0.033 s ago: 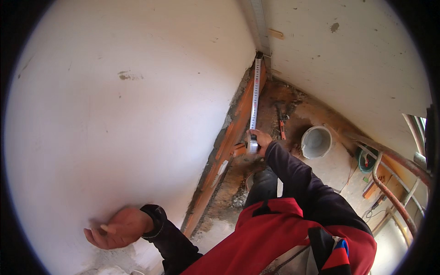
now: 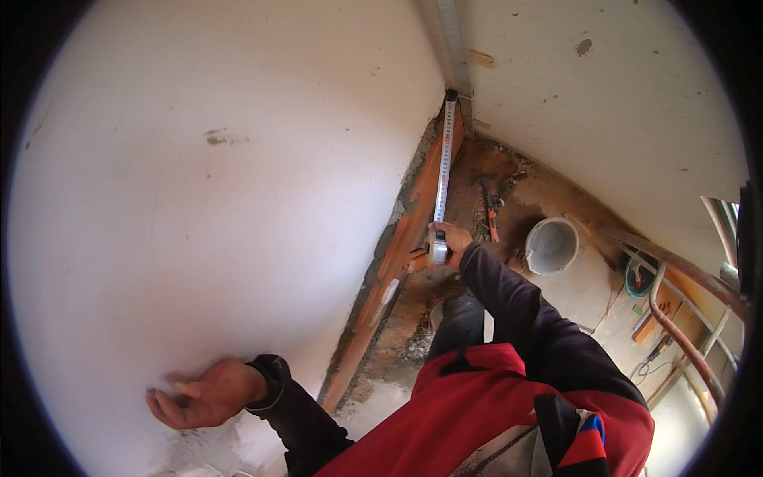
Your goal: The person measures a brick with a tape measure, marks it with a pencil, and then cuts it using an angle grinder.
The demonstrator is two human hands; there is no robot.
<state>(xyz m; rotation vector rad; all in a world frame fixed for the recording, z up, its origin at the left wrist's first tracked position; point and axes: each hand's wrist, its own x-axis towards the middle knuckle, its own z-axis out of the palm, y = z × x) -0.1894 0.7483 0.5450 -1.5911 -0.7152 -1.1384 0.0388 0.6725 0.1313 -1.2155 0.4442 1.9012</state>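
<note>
My right hand (image 2: 455, 242) is closed around the silver case of a tape measure (image 2: 437, 249). From it the white blade (image 2: 443, 171) runs out straight to the far corner, where its tip meets the foot of a metal strip (image 2: 451, 40). Beneath and beside the blade lies a row of orange-brown brick (image 2: 397, 246), along the base of the white wall (image 2: 238, 215). At lower left, my left hand (image 2: 208, 393) is held palm up near that wall, fingers loosely curled and thumb apart, with nothing visible in it.
An orange-handled tool (image 2: 493, 222) lies on the dirty floor, left of a pale bucket (image 2: 551, 246). Farther right stand a green bucket (image 2: 640, 278) and a rusty metal frame (image 2: 683, 342). A second white wall (image 2: 604, 103) rises at the right.
</note>
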